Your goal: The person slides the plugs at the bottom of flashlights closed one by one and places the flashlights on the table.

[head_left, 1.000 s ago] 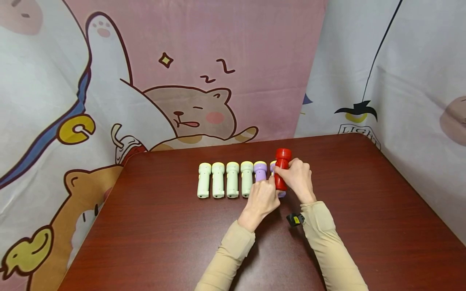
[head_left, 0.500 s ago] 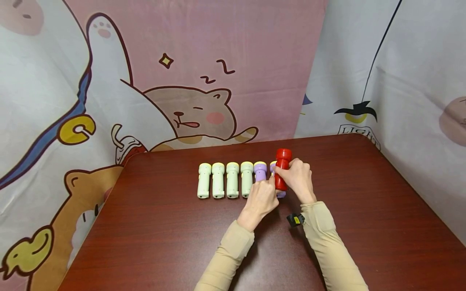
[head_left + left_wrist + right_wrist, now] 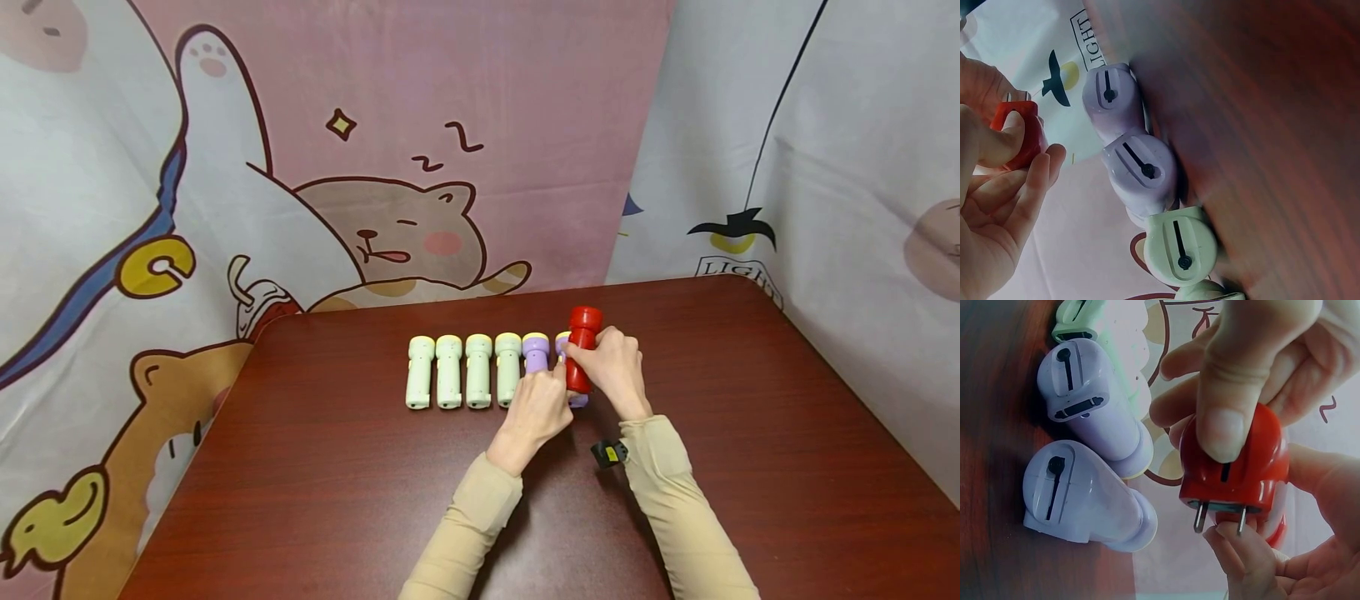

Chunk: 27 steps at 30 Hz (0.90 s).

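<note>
A red flashlight (image 3: 582, 354) is raised over the right end of a row of flashlights, head pointing away. My right hand (image 3: 617, 367) grips its body from the right. From the left, my left hand (image 3: 538, 408) holds its tail end, the thumb (image 3: 1222, 434) pressing on the slot there. Two metal plug prongs (image 3: 1241, 519) stick out of that end. Below lie two lavender flashlights (image 3: 1079, 494), partly hidden by the hands in the head view. Their tail ends show black sliders in slots in the left wrist view.
Several pale green flashlights (image 3: 479, 371) with yellow rims lie side by side to the left on the dark wooden table (image 3: 322, 483). A black wrist camera (image 3: 607, 453) juts from the right cuff. Cartoon-printed cloth (image 3: 555, 125) hangs behind the table.
My left hand has shifted very slightly to the left at the tail end. The red flashlight and my right hand keep nearly the same place.
</note>
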Each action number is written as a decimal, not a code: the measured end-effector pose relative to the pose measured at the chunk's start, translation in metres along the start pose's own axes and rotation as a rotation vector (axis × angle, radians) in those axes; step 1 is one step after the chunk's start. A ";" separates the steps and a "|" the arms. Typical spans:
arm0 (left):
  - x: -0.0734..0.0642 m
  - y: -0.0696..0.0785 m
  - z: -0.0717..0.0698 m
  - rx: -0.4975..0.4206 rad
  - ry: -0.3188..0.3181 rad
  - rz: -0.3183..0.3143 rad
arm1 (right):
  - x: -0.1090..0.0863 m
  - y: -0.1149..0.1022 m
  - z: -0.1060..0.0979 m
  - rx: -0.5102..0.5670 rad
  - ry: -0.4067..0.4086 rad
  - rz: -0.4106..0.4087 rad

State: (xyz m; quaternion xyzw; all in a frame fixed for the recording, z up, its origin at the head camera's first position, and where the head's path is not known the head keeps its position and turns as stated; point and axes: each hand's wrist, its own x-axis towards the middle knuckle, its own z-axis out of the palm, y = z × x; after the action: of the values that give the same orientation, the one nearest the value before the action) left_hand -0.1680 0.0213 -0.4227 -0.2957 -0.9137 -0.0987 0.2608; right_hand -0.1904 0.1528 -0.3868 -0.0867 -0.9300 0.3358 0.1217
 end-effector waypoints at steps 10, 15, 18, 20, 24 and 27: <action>-0.001 -0.002 0.000 -0.002 -0.017 0.002 | 0.000 0.001 0.001 -0.007 0.005 -0.007; -0.002 -0.002 -0.001 0.002 -0.035 0.009 | 0.000 0.001 0.002 0.000 0.011 -0.012; -0.002 -0.003 -0.001 -0.003 -0.040 0.016 | -0.001 0.001 0.002 0.005 0.012 -0.011; -0.002 -0.003 -0.001 -0.007 -0.041 0.019 | -0.001 0.002 0.002 0.005 0.012 -0.011; -0.002 -0.004 -0.001 -0.021 -0.051 0.020 | -0.001 0.002 0.002 0.004 0.010 -0.012; -0.002 -0.004 -0.001 -0.029 -0.061 0.018 | -0.001 0.002 0.002 0.003 0.010 -0.012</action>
State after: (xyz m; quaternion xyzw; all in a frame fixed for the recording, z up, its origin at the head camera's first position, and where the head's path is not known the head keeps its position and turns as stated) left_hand -0.1689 0.0171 -0.4232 -0.3107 -0.9169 -0.1007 0.2294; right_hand -0.1901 0.1532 -0.3901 -0.0824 -0.9293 0.3362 0.1284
